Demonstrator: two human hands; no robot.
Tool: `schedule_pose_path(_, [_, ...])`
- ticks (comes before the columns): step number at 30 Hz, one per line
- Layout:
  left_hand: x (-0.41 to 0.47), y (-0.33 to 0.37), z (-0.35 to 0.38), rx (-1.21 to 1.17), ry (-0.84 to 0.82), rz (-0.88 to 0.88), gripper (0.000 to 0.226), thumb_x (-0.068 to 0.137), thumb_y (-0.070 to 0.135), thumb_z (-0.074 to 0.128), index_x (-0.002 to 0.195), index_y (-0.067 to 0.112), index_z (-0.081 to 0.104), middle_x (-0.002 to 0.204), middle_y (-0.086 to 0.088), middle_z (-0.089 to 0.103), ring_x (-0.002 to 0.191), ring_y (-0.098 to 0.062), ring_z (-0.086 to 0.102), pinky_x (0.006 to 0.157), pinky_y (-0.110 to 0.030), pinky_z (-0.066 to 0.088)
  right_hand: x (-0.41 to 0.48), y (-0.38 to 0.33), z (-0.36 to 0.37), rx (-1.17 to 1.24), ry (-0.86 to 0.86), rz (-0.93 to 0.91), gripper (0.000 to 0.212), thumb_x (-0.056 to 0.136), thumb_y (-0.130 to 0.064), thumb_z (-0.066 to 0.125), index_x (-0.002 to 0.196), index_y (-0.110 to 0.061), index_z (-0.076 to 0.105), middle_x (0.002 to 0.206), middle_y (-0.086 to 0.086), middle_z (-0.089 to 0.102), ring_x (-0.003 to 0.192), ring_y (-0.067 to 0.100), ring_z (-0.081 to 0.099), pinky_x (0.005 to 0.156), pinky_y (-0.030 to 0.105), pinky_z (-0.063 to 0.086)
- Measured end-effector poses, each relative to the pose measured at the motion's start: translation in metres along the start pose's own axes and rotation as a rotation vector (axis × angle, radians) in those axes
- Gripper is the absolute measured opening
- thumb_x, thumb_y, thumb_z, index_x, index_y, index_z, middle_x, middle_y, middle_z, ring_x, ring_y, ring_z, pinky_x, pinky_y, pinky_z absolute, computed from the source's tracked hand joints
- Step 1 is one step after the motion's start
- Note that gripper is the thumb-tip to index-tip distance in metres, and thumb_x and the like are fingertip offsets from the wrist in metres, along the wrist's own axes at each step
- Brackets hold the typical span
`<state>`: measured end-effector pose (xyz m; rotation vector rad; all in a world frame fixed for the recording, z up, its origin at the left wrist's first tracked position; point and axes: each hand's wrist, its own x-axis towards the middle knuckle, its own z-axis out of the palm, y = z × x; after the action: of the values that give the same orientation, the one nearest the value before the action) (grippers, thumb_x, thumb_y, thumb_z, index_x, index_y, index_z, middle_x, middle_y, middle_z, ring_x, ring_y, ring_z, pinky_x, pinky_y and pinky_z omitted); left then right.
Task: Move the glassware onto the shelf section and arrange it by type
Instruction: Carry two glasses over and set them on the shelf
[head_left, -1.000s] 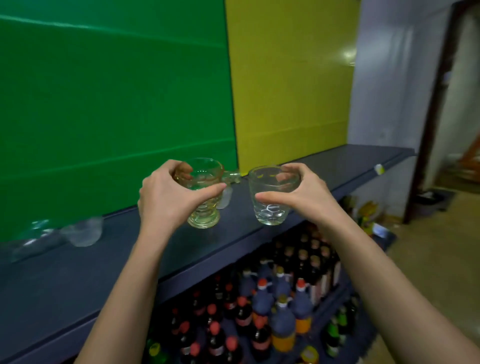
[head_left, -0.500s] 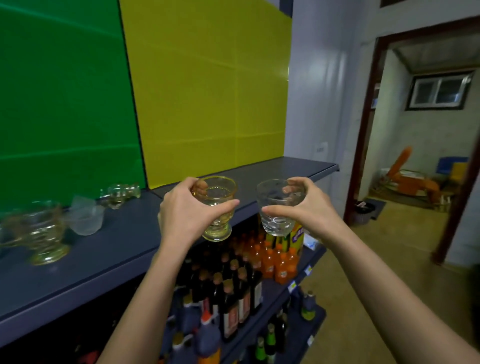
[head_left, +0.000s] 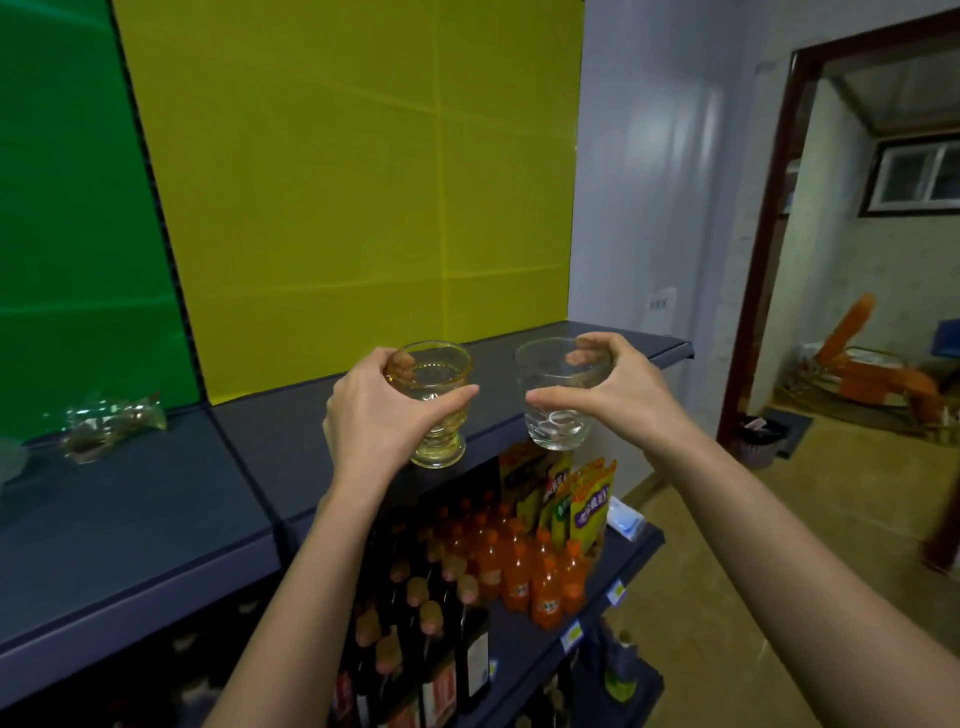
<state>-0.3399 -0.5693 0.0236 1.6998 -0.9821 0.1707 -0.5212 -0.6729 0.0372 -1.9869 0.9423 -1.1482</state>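
Note:
My left hand (head_left: 379, 415) grips an amber footed glass (head_left: 435, 410) by its rim and side, held upright over the front of the dark shelf (head_left: 291, 457). My right hand (head_left: 618, 395) holds a clear tumbler (head_left: 553, 405) by the rim, just past the shelf's front edge, above the lower shelves. The two glasses are apart, side by side. Another glass piece (head_left: 111, 423) lies blurred on the shelf at the left, below the green panel. The shelf section below the yellow panel (head_left: 363, 208) is bare.
Lower shelves hold dark bottles (head_left: 415, 639), orange soda bottles (head_left: 530, 577) and drink pouches (head_left: 571, 499). A white wall stands right of the shelf end. A doorway (head_left: 852, 260) opens at the right, with a small bin (head_left: 761, 441) by it.
The view has swung right along the shelf with both hands carrying the glasses. The glassware at the left slid out toward the frame edge; the yellow section and doorway now fill the view.

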Motion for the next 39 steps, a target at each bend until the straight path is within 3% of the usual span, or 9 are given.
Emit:
schedule_pose_path(3, [0.027,-0.001,0.028,0.032,0.018,-0.007,0.065,0.048,0.064,0.075,0.096,0.021,0.062,0.102,0.001,0.068,0.101,-0.025,0.06,0.08,-0.036,0.046,0.044,0.018,0.001,0.005,-0.042,-0.007,0.091,0.048,-0.047,0.085,0.126,-0.021,0.046,0.113,-0.009,0.059,0.11,0.016,0.058,0.096,0.039,0.048])
schedule_pose_path(10, [0.076,-0.01,0.079,0.122,0.053,-0.082,0.066,0.047,0.065,0.075,0.094,0.02,0.061,0.099,0.0,0.068,0.098,-0.025,0.06,0.077,-0.037,0.047,0.134,0.061,0.015,0.085,-0.151,-0.009,0.091,0.05,-0.043,0.086,0.128,-0.021,0.044,0.117,-0.007,0.058,0.109,0.015,0.057,0.095,0.035,0.047])
schedule_pose_path(16, [0.096,-0.018,0.108,0.209,0.099,-0.166,0.069,0.045,0.066,0.074,0.095,0.02,0.061,0.099,-0.001,0.067,0.099,-0.027,0.06,0.077,-0.038,0.047,0.187,0.098,0.032,0.152,-0.245,0.014,0.093,0.049,-0.046,0.085,0.128,-0.022,0.043,0.117,-0.007,0.057,0.111,0.017,0.056,0.099,0.04,0.045])
schedule_pose_path(29, [0.107,-0.025,0.164,0.359,0.254,-0.362,0.07,0.046,0.066,0.075,0.096,0.019,0.061,0.103,-0.001,0.067,0.102,-0.024,0.059,0.079,-0.034,0.044,0.262,0.138,0.057,0.247,-0.494,-0.022,0.095,0.051,-0.037,0.088,0.129,-0.017,0.039,0.12,-0.001,0.054,0.111,0.019,0.056,0.097,0.036,0.046])
schedule_pose_path(39, [0.106,-0.025,0.177,0.387,0.297,-0.351,0.079,0.053,0.064,0.073,0.11,0.014,0.054,0.111,-0.004,0.06,0.108,-0.024,0.053,0.085,-0.038,0.045,0.273,0.153,0.068,0.253,-0.611,-0.037,0.094,0.053,-0.034,0.088,0.13,-0.014,0.038,0.127,0.003,0.054,0.113,0.02,0.055,0.098,0.036,0.045])
